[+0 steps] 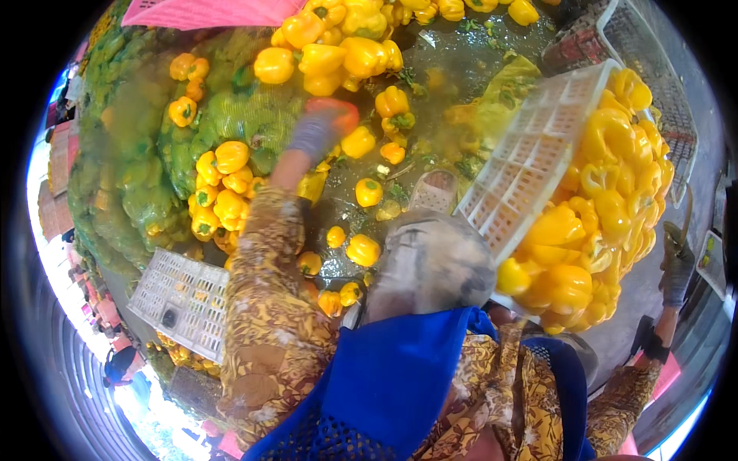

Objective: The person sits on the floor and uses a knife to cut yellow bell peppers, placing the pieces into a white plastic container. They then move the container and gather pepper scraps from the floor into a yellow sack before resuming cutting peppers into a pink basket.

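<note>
The rounded orange-red pepper [344, 114] at the grey-gloved left hand [314, 134], whose closure blur hides, is probably light, firm and best held by its sides; the grey-gloved right hand [677, 266] clasps a slender tan tool [688, 209].

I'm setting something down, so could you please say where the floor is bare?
Grey floor lies bare between the large yellow bell pepper pile and the right gloved hand; a wet patch shows between the left sleeve and a lone pepper. It is crowded by the net sacks and upper pepper heap.
</note>
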The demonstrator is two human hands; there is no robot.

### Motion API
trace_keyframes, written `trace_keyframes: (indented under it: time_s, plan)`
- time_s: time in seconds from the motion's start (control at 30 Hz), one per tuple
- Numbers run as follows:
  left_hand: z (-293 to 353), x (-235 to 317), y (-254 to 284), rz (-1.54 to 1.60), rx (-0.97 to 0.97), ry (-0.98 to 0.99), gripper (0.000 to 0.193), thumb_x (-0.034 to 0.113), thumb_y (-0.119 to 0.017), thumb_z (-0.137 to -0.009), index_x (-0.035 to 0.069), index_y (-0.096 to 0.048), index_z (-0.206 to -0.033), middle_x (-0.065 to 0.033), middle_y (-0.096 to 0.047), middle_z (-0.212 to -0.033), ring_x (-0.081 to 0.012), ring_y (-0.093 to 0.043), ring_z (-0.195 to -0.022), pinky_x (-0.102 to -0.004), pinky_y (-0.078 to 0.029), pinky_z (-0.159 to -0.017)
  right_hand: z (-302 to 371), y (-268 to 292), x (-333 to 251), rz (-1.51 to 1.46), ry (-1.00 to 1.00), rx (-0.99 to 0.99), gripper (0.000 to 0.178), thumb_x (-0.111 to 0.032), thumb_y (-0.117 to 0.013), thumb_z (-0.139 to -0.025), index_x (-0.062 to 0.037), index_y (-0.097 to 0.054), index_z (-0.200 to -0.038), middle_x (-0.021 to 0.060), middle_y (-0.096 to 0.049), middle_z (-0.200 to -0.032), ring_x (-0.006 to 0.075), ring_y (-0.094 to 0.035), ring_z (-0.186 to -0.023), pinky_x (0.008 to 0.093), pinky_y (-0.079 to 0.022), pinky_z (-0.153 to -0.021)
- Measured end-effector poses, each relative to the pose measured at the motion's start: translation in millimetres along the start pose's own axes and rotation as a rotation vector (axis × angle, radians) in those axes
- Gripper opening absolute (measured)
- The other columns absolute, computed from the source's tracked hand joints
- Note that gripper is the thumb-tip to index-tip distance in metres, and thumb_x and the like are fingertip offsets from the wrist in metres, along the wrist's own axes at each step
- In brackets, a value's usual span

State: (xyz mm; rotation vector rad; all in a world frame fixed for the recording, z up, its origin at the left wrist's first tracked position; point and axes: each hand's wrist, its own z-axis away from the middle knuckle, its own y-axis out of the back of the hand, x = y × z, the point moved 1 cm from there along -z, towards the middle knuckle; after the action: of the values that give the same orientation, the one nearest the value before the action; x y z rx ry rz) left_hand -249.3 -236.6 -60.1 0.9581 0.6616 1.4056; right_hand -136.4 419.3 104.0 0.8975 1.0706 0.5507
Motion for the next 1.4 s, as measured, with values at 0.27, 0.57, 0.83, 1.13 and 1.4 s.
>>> trace_keyframes:
  time_s: [0.27,0.57,0.83,1.13,1.4]
  plan:
    - [-107.4,37.8,-82.5,0.360,-0.020,0.125,0.077,0.037,-0.069,-0.072,0.011,-0.036,-0.137,-0.0190,-0.047,-0.131,-0.0300,-0.047,-0.120,-0.0376,-0.041,-0.097,24.1,-17.8,-108.9,0.025,0.175,-0.107,0.020,-0.008,-0.059,-0.086,-0.0067,-0.065,-0.105,0.0027,-0.063,-0.113,0.0006,-0.042,-0.051,0.0147,-0.033,-0.044]
    - [-83.2,25.2,-94.3,1.405,0.165,-0.028,0.077,0.017,-0.082,-0.062,0.000,-0.045,-0.127,-0.0109,-0.058,-0.116,-0.0223,-0.058,-0.101,-0.0324,-0.046,-0.091,50.9,-59.0,-190.6,0.046,0.323,-0.151,0.020,-0.008,-0.059,-0.085,-0.0056,-0.065,-0.104,0.0043,-0.064,-0.105,0.0033,-0.046,-0.057,0.0181,-0.038,-0.051]
    - [11.2,129.3,53.8,1.518,0.308,-0.786,0.089,0.006,-0.086,-0.055,0.006,-0.039,-0.131,-0.0064,-0.045,-0.130,-0.0203,-0.046,-0.118,-0.0348,-0.039,-0.101,55.7,-147.9,-255.6,-0.478,0.326,-0.352,0.041,-0.025,-0.065,-0.082,-0.0017,-0.058,-0.114,0.0005,-0.060,-0.082,0.0032,-0.048,-0.057,0.0193,-0.041,-0.050]
    - [94.3,167.5,96.4,1.074,0.426,-0.708,0.093,0.017,-0.078,-0.072,0.002,-0.020,-0.143,-0.0098,-0.043,-0.131,-0.0189,-0.044,-0.119,-0.0330,-0.039,-0.099,94.7,-133.7,-279.3,-0.699,0.163,-0.484,0.061,-0.026,-0.078,-0.072,-0.0027,-0.054,-0.123,0.0029,-0.063,-0.088,0.0031,-0.049,-0.057,0.0190,-0.042,-0.050]
    - [102.0,166.5,68.9,0.894,0.431,-0.624,0.085,0.015,-0.075,-0.075,-0.001,-0.024,-0.141,-0.0105,-0.046,-0.126,-0.0174,-0.047,-0.115,-0.0305,-0.039,-0.098,96.3,-151.4,-242.6,-0.623,0.595,-0.304,0.053,-0.009,-0.066,-0.075,-0.0067,-0.051,-0.126,0.0022,-0.060,-0.096,0.0097,-0.054,-0.082,0.0259,-0.046,-0.073]
